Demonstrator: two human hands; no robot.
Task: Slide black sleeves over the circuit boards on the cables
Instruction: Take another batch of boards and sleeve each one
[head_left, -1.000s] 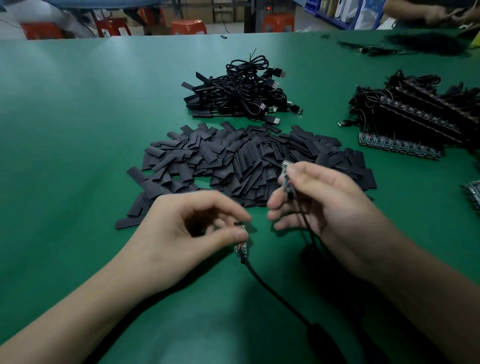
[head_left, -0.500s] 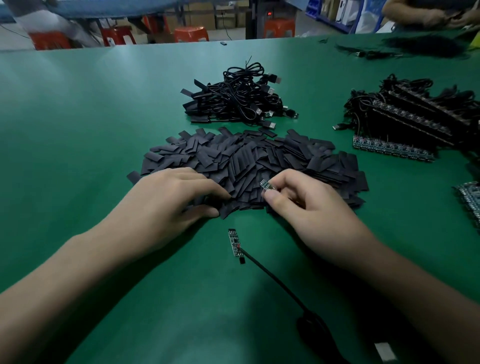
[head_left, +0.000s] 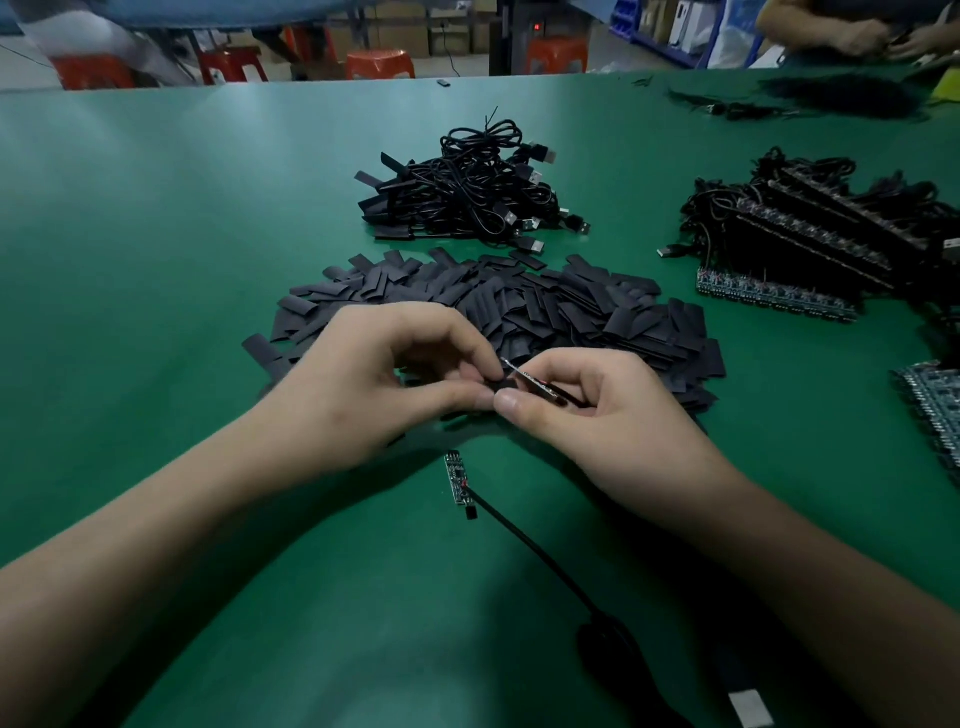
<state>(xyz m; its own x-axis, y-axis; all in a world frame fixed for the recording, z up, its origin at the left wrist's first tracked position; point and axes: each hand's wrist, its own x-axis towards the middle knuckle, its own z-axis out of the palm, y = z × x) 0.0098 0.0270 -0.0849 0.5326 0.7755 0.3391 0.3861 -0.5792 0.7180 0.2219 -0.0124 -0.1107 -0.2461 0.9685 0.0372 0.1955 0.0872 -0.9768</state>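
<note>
Black sleeve pinched in left hand, circuit board pinched in right hand, hands together

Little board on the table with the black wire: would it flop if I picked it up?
The board looks flat and straight, so probably stiff. Its thin cable trails across the table, so that would likely dangle. Both seem light.
</note>
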